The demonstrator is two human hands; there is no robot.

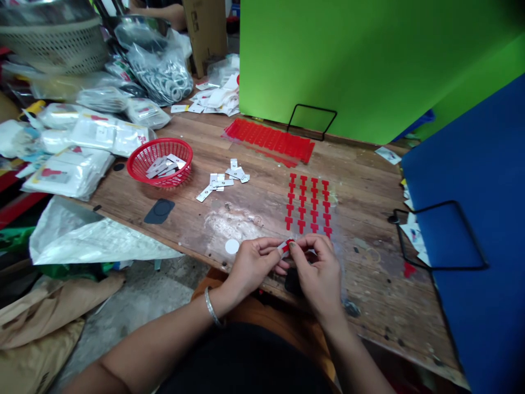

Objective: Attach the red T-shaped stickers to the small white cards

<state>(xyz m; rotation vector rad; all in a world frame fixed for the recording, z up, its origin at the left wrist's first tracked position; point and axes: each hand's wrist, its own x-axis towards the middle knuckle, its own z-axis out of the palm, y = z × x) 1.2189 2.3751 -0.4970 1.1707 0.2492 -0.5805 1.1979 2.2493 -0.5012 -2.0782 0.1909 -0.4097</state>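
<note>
At the table's near edge, my left hand pinches a small white card with a red piece on its end. My right hand is closed on the same card from the other side, its thumb pressed on the red piece. Just beyond my hands, red T-shaped stickers lie in rows on what looks like a clear sheet. To the left, small printed white cards sit in loose clusters. More cards rest in a red plastic basket.
A stack of red strips lies at the back, by a green panel and a black wire stand. On the right stands a blue panel with another wire frame. Bagged packets crowd the left.
</note>
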